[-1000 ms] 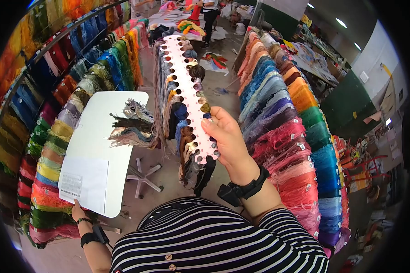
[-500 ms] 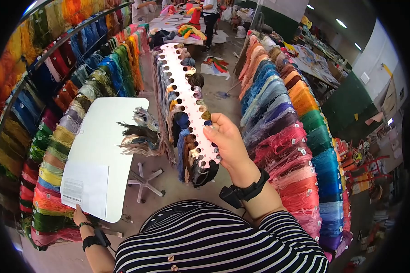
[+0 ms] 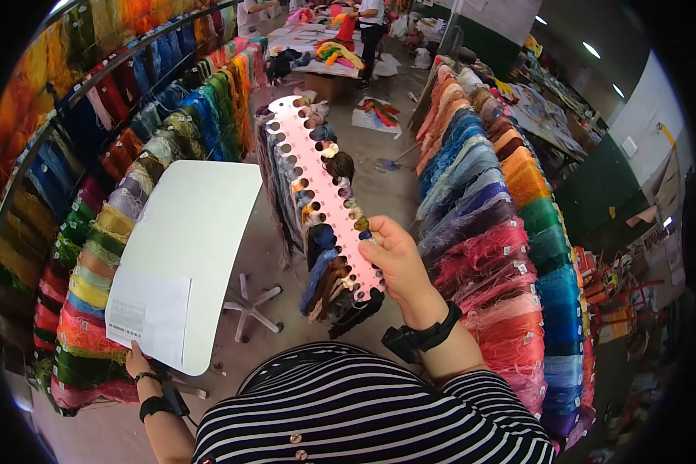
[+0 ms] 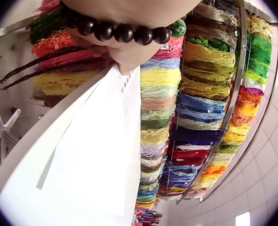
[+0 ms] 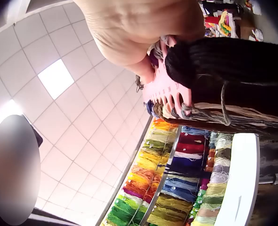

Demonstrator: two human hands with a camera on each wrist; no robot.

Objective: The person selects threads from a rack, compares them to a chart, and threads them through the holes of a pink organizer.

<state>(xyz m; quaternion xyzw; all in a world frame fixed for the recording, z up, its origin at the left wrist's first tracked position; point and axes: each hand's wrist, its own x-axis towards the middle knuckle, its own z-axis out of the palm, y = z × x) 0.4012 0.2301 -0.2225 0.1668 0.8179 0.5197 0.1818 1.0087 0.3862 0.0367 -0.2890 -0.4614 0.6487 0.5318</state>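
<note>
The right hand (image 3: 400, 263) pinches the lower right edge of a long pink card (image 3: 329, 193) with holes along both sides, thumb on its face. Thread bundles (image 3: 322, 255) in many colours hang from the holes. In the right wrist view, black thread (image 5: 228, 59) hangs from the card (image 5: 165, 87) beside the hand (image 5: 143, 28). At the lower left the left hand (image 3: 138, 362) grips the near edge of a white board (image 3: 201, 224) and a printed sheet (image 3: 151, 317) lying on it; the left wrist view shows this hand (image 4: 129, 54) at the sheet's corner, its fingers partly hidden.
Racks of coloured skeins stand on the left (image 3: 93, 271) and the right (image 3: 503, 286). A wheeled chair base (image 3: 249, 308) is on the floor beyond the board. At the back, people stand by a table (image 3: 298, 35) with coloured thread, and a sheet with skeins (image 3: 377, 116) lies on the floor.
The right hand has moved the card lower and slightly right, and its threads have swung away from the board to hang by the card. The left hand keeps its grip on the board and sheet.
</note>
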